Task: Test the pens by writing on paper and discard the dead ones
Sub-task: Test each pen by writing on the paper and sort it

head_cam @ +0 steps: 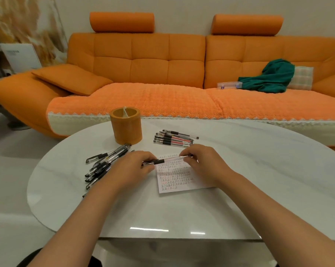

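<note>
left hand (135, 166) pinches pen (168, 159) tip end | right hand (199, 162) pinches its barrel, level over paper (174, 184) at centre, likely uncapping | left pile (105, 162) and upper pile (172, 139) apart, probably sorted

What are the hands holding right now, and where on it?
One pen, held level over the paper. The left hand grips the end with the black grip, and the right hand pinches the other end.
</note>
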`<state>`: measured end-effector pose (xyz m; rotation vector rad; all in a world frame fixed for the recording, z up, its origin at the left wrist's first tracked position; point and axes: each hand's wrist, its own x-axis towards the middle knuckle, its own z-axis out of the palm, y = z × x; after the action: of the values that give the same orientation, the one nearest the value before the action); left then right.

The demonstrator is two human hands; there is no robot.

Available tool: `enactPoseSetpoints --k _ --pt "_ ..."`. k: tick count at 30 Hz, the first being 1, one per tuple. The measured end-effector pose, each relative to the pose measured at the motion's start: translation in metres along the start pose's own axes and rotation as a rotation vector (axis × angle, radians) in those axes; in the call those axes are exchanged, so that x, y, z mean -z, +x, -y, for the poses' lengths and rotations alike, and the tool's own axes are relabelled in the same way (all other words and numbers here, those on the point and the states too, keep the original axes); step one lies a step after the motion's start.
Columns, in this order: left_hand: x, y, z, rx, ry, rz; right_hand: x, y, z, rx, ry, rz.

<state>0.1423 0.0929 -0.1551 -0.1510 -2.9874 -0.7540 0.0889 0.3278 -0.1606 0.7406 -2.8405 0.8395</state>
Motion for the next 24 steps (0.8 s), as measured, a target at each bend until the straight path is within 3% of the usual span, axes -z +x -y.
enactPoseSetpoints --k 8,14,24 --pt "-0.012 0.0 -0.008 -0.016 -0.008 -0.061 -0.007 -0.006 0.001 0.148 -0.228 -0.052" --pt "-0.021 0.0 -0.02 -0.144 -0.093 -0.174 -0.004 -0.016 0.013 0.204 -0.113 0.106" --pt "-0.032 0.006 -0.021 -0.16 -0.169 -0.128 0.001 -0.023 -0.001 0.128 -0.04 0.077"
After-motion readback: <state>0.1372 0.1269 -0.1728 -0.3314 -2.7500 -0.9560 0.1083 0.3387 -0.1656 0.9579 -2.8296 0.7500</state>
